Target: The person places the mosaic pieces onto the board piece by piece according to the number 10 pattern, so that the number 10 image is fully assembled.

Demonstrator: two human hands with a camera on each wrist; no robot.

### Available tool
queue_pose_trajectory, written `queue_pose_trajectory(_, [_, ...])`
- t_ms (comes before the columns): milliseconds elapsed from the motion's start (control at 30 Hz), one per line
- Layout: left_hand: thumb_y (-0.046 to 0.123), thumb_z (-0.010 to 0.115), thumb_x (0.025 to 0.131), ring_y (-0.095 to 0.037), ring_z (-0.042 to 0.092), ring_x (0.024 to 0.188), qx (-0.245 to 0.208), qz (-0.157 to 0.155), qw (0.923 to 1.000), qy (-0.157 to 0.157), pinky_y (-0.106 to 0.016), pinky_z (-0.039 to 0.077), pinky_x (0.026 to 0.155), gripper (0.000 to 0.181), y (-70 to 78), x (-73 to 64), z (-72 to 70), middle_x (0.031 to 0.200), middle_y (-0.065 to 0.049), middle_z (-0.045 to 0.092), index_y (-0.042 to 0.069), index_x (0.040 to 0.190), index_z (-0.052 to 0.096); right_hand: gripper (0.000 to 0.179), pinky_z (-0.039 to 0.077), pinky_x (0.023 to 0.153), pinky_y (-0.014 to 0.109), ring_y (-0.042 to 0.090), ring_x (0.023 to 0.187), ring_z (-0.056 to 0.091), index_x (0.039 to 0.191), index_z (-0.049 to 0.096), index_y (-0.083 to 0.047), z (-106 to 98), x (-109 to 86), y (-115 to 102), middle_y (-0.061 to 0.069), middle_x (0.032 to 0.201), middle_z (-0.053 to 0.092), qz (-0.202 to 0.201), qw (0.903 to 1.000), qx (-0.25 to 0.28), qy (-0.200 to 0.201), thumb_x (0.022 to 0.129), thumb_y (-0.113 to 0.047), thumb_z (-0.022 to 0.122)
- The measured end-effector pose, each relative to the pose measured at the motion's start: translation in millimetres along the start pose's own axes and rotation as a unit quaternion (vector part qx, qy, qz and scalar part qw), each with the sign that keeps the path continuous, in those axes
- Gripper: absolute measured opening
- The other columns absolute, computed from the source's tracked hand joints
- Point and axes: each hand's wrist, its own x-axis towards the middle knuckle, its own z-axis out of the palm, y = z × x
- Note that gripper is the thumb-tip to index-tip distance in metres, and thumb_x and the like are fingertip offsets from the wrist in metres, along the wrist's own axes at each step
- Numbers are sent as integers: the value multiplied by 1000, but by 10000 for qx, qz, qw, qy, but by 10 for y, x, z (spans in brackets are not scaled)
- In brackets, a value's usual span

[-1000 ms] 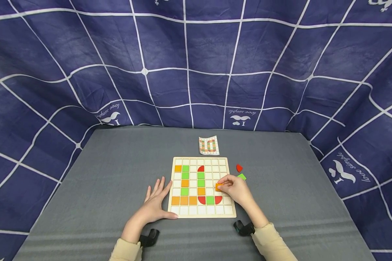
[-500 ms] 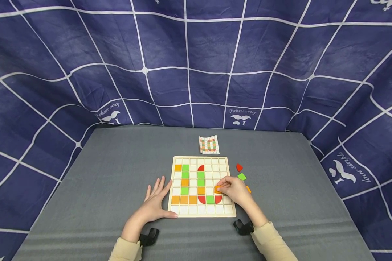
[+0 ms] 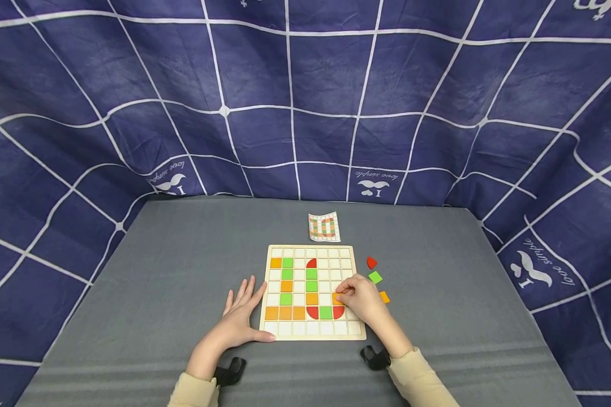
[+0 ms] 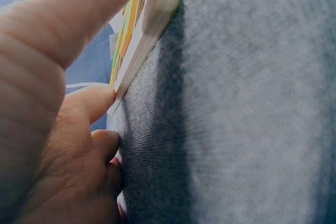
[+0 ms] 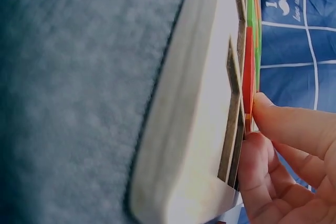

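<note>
A wooden grid board holds orange and green squares and several red rounded pieces in its cells. My right hand is over the board's right part, thumb and forefinger pinching an orange square tile. That tile lies at a cell just above a red quarter-round piece; its edge shows between the fingertips in the right wrist view. At the board's left side my left hand rests with fingers spread. Its forefinger touches the left edge and its thumb lies along the front left corner.
Right of the board lie a loose red piece, a green square and an orange square. Behind the board is a small printed pattern card. A blue curtain with white lines borders the grey table.
My right hand has lowered slightly toward me, and the orange tile now sits lower, at the cell. The loose orange square at the right has come into view. My left hand stays put.
</note>
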Motion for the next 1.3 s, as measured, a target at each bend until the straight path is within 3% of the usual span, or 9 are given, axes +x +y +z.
queue_pose_trajectory(233, [38,95,59,-40,-2,153,-15,34,10000,13,-61,-8,119,124,0,-7,-11,165,-20,4,10,157,24,6,47,61,21,8,68,57,84,74,-11,-124,35,22,1,82,62,188,9988,284,346,81,-11,80])
queue_pose_trajectory(633, [40,94,59,-40,-3,153,-31,40,10000,-48,-62,-9,119,125,1,0,-13,165,-21,3,10,157,24,13,49,65,25,23,80,65,95,72,-3,-440,146,277,14,95,67,1077,9873,288,1129,89,-15,72])
queue_pose_trajectory(933, [40,94,58,-40,-2,153,-45,45,10000,-41,-61,-9,119,125,-2,-9,-16,165,-21,4,10,157,24,25,53,72,35,28,89,66,105,68,-1,-457,184,409,17,100,68,1582,9836,273,820,88,-18,73])
queue_pose_trajectory(1133, [39,95,58,-40,-3,153,-85,0,10000,-48,-61,-9,119,125,-4,-11,-11,165,-21,4,10,157,24,31,53,83,44,33,99,62,110,65,1,-422,205,434,20,108,63,1686,9833,263,636,87,-18,75])
queue_pose_trajectory(1300, [39,95,58,-40,-3,153,-57,-14,10000,-31,-61,-9,119,125,-2,-8,-10,165,-20,4,10,157,24,32,52,84,44,32,98,60,109,65,1,-407,209,444,20,107,59,1671,9835,212,661,84,-14,77])
